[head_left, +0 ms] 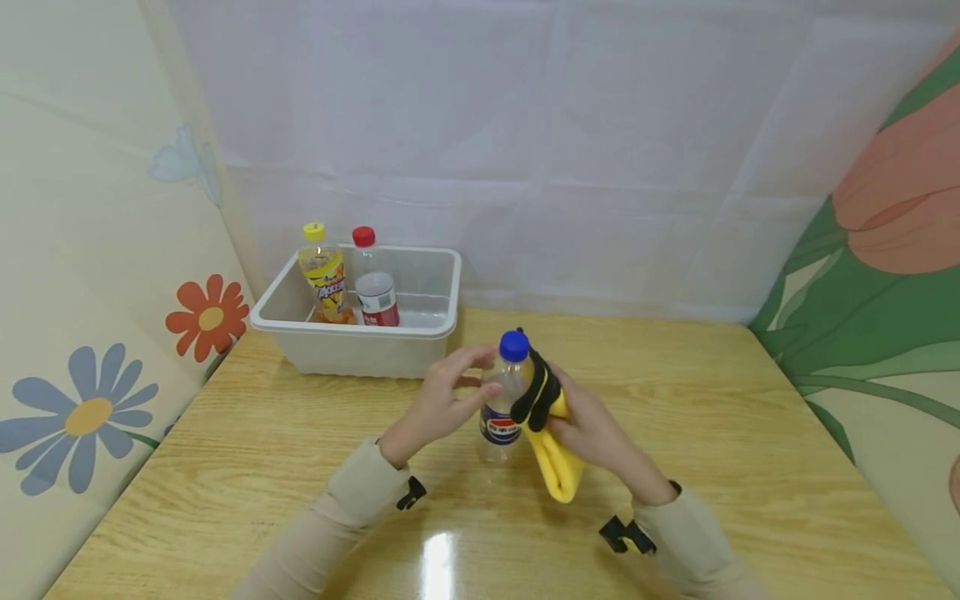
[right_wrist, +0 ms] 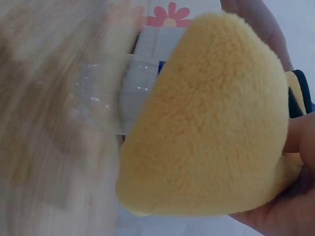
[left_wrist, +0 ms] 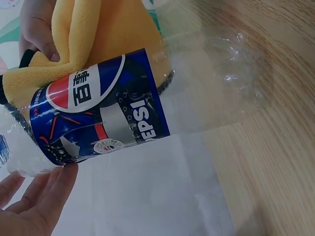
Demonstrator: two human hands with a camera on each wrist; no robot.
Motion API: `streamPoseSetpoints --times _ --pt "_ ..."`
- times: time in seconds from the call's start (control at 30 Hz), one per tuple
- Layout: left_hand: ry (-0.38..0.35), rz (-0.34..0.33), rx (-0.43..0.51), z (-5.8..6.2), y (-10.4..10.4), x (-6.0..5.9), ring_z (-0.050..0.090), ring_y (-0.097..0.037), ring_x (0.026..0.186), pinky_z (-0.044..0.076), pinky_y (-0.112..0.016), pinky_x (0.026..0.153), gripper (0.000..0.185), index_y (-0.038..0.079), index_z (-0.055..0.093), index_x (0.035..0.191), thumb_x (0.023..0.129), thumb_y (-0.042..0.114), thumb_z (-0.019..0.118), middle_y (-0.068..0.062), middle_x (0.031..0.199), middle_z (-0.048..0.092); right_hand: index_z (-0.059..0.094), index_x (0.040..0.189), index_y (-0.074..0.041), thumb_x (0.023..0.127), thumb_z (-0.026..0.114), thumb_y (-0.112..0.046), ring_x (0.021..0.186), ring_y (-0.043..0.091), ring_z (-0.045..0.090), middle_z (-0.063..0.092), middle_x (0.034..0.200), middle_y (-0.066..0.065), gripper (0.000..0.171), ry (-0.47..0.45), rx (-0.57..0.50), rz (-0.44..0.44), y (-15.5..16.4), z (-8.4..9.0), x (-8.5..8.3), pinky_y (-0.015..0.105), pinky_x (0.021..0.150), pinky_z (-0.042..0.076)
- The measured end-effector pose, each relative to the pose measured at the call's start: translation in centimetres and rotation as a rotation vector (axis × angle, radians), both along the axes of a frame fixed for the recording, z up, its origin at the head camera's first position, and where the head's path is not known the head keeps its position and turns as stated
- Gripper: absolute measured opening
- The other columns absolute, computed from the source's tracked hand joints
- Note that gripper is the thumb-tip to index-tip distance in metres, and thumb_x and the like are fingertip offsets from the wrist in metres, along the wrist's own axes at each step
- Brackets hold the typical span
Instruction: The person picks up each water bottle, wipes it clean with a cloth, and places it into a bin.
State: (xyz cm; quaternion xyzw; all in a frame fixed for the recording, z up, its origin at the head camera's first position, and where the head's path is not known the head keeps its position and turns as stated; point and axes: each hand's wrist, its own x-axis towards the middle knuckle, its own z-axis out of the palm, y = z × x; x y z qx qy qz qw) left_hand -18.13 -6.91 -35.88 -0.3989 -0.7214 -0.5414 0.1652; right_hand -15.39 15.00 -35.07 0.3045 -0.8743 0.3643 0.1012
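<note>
A clear plastic Pepsi bottle (head_left: 500,425) with a blue cap and a dark blue label stands upright on the wooden table. My left hand (head_left: 442,408) is at its upper left side, thumb and fingers curved about the shoulder; in the left wrist view the fingertips (left_wrist: 69,172) meet the bottle by the label. On the other side, my right hand (head_left: 588,421) grips a folded yellow cloth (head_left: 557,462) with black edging. The cloth lies against the bottle's right side. In the right wrist view the cloth (right_wrist: 206,123) hides most of the bottle (right_wrist: 110,93).
Behind the left hand, a whitish plastic bin (head_left: 367,354) stands at the table's back left. Inside it are a yellow-capped bottle (head_left: 324,279) and a red-capped bottle (head_left: 375,287). A pale cloth backdrop (head_left: 600,167) hangs along the table's back edge, with flower-patterned sheets at both sides.
</note>
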Motion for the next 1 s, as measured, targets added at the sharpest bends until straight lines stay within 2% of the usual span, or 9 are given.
streamPoseSetpoints --times 0.13,0.3,0.53,0.8,1.0 --pt "-0.017 -0.001 0.009 -0.1 0.0 0.1 0.057 -0.035 0.098 0.055 -0.029 0.072 0.044 -0.01 0.049 0.121 0.08 -0.007 0.064 -0.025 0.115 0.054 0.035 0.136 0.001 0.071 0.062 0.013 0.068 0.012 0.052 0.058 0.081 0.005 0.072 -0.018 -0.053 0.01 0.0 -0.9 -0.1 0.026 0.058 0.048" --pt "-0.052 0.008 0.007 -0.2 0.1 0.2 0.057 -0.033 0.1 0.054 -0.026 0.074 0.043 -0.01 0.048 0.122 0.081 -0.005 0.063 -0.024 0.117 0.054 0.034 0.137 0.0 0.072 0.061 0.014 0.069 0.014 0.054 0.06 0.084 0.009 0.073 -0.07 -0.072 0.017 -0.1 -1.7 0.0 0.026 0.059 0.049" --pt "-0.058 0.009 0.01 -0.2 0.1 0.2 0.056 -0.036 0.102 0.054 -0.03 0.075 0.043 -0.009 0.048 0.123 0.083 0.0 0.062 -0.025 0.12 0.052 0.038 0.133 0.005 0.075 0.062 0.013 0.083 0.021 0.059 0.062 0.102 0.018 0.064 -0.114 -0.049 0.047 0.1 -2.5 -0.1 0.029 0.07 0.052" --pt "-0.051 0.004 0.014 -0.3 0.1 0.1 0.056 -0.034 0.103 0.053 -0.027 0.076 0.044 -0.009 0.047 0.124 0.085 0.005 0.062 -0.024 0.121 0.052 0.039 0.132 0.005 0.077 0.061 0.01 0.087 0.022 0.059 0.061 0.106 0.019 0.06 -0.167 -0.014 0.055 0.2 -3.4 -0.3 0.03 0.073 0.052" --pt "-0.059 0.003 0.018 -0.4 -0.1 0.0 0.056 -0.033 0.104 0.053 -0.027 0.078 0.043 -0.009 0.047 0.124 0.084 0.001 0.061 -0.025 0.121 0.052 0.038 0.133 0.005 0.077 0.061 0.009 0.088 0.022 0.059 0.061 0.108 0.02 0.061 -0.192 -0.008 0.059 0.0 -4.3 -0.5 0.031 0.075 0.052"
